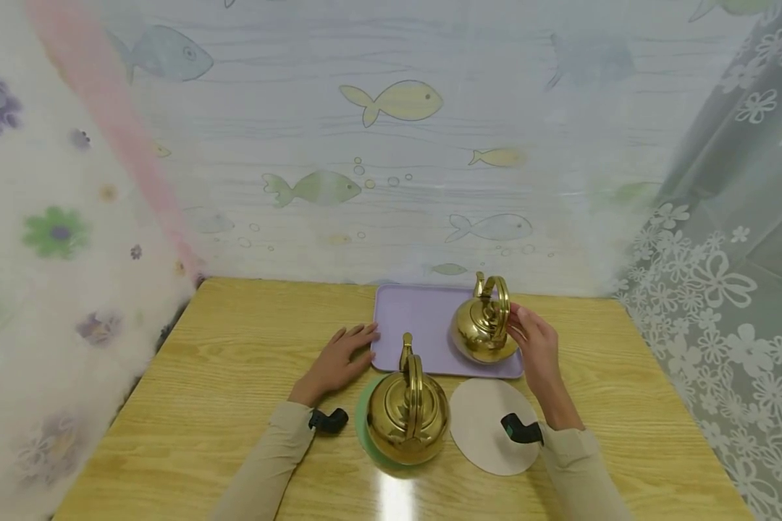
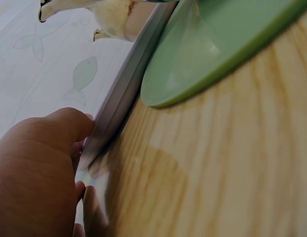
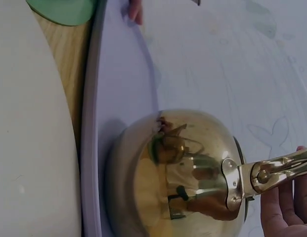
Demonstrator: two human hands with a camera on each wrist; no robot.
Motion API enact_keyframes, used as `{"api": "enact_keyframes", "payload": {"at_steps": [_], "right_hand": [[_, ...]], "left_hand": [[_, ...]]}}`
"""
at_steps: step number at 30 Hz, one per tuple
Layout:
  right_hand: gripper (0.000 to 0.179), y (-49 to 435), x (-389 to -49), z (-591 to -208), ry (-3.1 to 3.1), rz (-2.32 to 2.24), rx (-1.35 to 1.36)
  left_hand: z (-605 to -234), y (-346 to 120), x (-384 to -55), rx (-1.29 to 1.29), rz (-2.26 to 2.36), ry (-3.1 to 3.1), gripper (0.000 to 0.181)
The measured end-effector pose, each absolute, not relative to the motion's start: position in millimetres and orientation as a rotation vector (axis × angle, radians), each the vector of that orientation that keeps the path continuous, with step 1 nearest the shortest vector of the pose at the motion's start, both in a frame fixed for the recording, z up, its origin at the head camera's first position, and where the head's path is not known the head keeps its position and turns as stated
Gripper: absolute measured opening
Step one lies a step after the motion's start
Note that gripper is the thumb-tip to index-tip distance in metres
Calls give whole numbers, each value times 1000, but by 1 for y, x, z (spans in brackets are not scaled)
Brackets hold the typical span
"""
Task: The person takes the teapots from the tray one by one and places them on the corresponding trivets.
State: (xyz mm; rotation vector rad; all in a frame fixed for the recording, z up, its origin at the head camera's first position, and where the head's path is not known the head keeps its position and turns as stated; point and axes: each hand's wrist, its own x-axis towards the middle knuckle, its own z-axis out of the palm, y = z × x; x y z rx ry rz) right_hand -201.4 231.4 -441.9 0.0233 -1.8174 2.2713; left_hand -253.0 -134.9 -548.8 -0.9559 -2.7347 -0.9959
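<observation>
A smaller brass-coloured kettle (image 1: 484, 331) sits on the right part of a lilac tray (image 1: 417, 329). My right hand (image 1: 539, 347) holds its upright handle (image 3: 282, 173) from the right, fingers on either side. My left hand (image 1: 339, 362) touches the tray's left rim, its fingers spread; the thumb (image 2: 69, 123) lies against the rim in the left wrist view. Between my forearms stands a bigger brass-coloured kettle (image 1: 391, 423) on a round green mat (image 1: 363, 420), handle raised and spout pointing to the back.
A round off-white mat (image 1: 482, 427) lies beside the bigger kettle, partly under my right wrist camera (image 1: 521, 429). The wooden table (image 1: 234, 405) meets a fish-patterned curtain (image 1: 391, 181) at its back edge. Patterned curtains also hang at both sides.
</observation>
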Motion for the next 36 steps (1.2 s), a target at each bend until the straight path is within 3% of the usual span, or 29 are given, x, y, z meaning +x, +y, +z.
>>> {"api": "enact_keyframes", "payload": {"at_steps": [13, 16, 20, 23, 32, 36], "right_hand": [[32, 220, -223, -436, -1834, 2331, 7], [23, 216, -225, -440, -1800, 2270, -14], [27, 211, -225, -445, -1751, 2216, -31], [42, 210, -225, -445, -1736, 2201, -47], [30, 207, -225, -443, -1740, 2165, -150], [35, 205, -224, -443, -1733, 2159, -152]], "left_hand": [[-550, -138, -255, -945, -1003, -2729, 48], [-550, -138, -255, -952, -997, -2736, 48], [-549, -136, -255, -957, -989, -2746, 48], [-549, -136, -255, -956, -990, -2747, 48], [-550, -135, -255, -952, -973, -2745, 48], [-549, -135, -254, -945, -972, -2748, 47]]}}
